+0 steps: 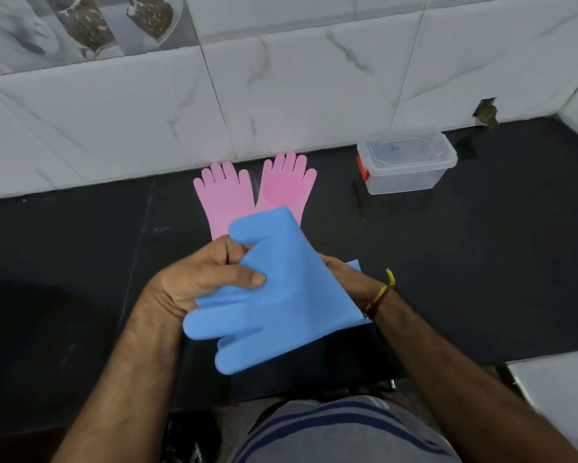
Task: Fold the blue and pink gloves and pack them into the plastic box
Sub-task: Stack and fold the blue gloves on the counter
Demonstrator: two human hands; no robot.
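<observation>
Blue gloves (280,289) held above the dark counter (481,262), mid-fold. Likely fault: the slick, springy material may unfold or slip if the grip loosens, spoiling the fold. Left hand (200,275) grasps the stack, thumb (247,279) on top and fingers curled over its left edge; the glove fingers hang toward the person. Right hand (347,279) lies mostly beneath the cuff, grip not discernible. Pink gloves (254,192) lie flat behind; open box (407,165) stands well right.

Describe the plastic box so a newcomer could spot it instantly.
Follow the black counter back to the white tiled wall. Right of the two flat pink gloves stands the plastic box: the only clear container, with a red latch on its left end.
</observation>
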